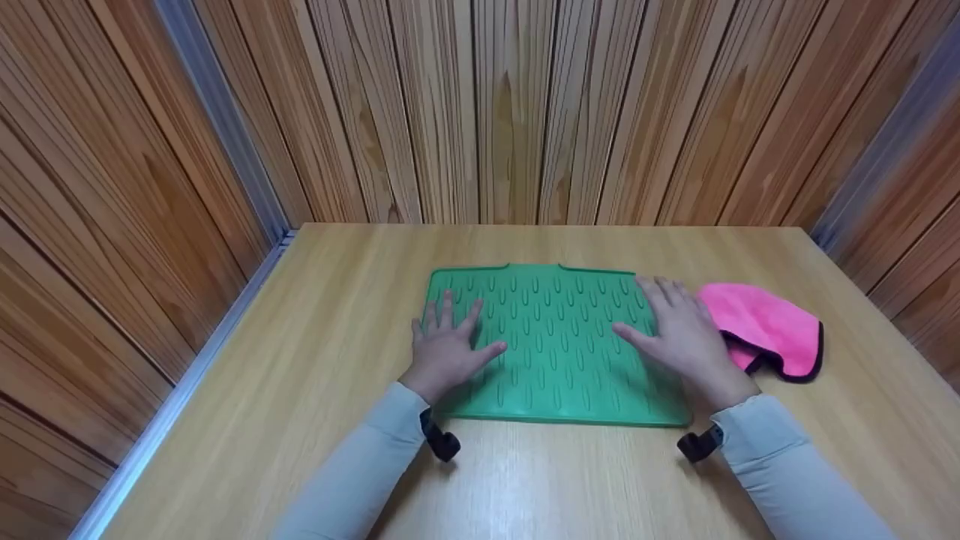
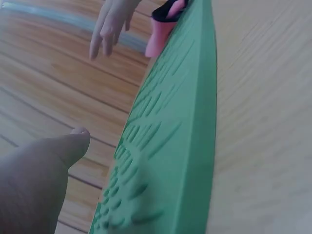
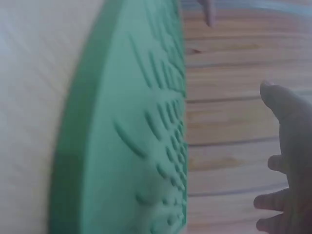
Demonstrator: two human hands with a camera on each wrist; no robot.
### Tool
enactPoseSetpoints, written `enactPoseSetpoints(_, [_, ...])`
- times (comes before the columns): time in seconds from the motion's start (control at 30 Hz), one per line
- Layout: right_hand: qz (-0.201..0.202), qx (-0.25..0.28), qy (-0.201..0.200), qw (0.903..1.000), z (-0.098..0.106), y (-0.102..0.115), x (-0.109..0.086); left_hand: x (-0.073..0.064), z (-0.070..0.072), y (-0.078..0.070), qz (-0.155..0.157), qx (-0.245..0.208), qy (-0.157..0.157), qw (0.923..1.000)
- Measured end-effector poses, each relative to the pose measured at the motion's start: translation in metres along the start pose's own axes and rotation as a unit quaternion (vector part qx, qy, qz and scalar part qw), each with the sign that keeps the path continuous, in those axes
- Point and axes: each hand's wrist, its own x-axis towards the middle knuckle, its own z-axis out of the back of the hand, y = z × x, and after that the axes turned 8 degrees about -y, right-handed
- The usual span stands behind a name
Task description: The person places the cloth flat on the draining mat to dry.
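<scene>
A green mat [image 1: 555, 382] with rows of raised oval ridges and a small tab on its far edge lies flat on the table. Over its left side my left hand [image 1: 448, 356] is spread, fingers straight and thumb pointing inward. My right hand [image 1: 686, 337] hovers over the mat's right edge with fingers extended and thumb out to the left. Both wrist views show a gap between the hands and the ridged surface, and neither hand holds anything. Beside the right hand lies a crumpled pink cloth [image 1: 772, 330] with black edging, partly hidden behind that hand.
The light wooden table [image 1: 322, 315] reaches back to a wall of wood planks [image 1: 517, 112]. Plank walls also stand at the left and right, with a metal strip [image 1: 187, 382] along the table's left edge. Each wrist wears a small black camera [image 1: 442, 444].
</scene>
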Motion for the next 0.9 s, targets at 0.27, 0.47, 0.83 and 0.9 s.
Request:
enactPoseSetpoints(0.27, [-0.042,0.037,-0.082,0.9951,0.017,-0.044,-0.003,0.000,0.000,0.027,0.033,-0.032,-0.010,0.9989])
enactPoseSetpoints(0.47, [-0.100,0.065,-0.094,0.9884,0.023,-0.066,-0.006,-0.003,-0.001,0.043,0.054,-0.049,-0.012,0.9973])
enactPoseSetpoints(0.83, [-0.177,0.077,-0.075,0.9784,0.030,-0.102,-0.009,-0.003,-0.004,0.069,0.058,-0.055,-0.026,0.9965])
enactPoseSetpoints(0.9, [-0.182,0.077,-0.073,0.9775,0.029,-0.110,-0.012,-0.004,-0.006,0.073,0.059,-0.057,-0.030,0.9962])
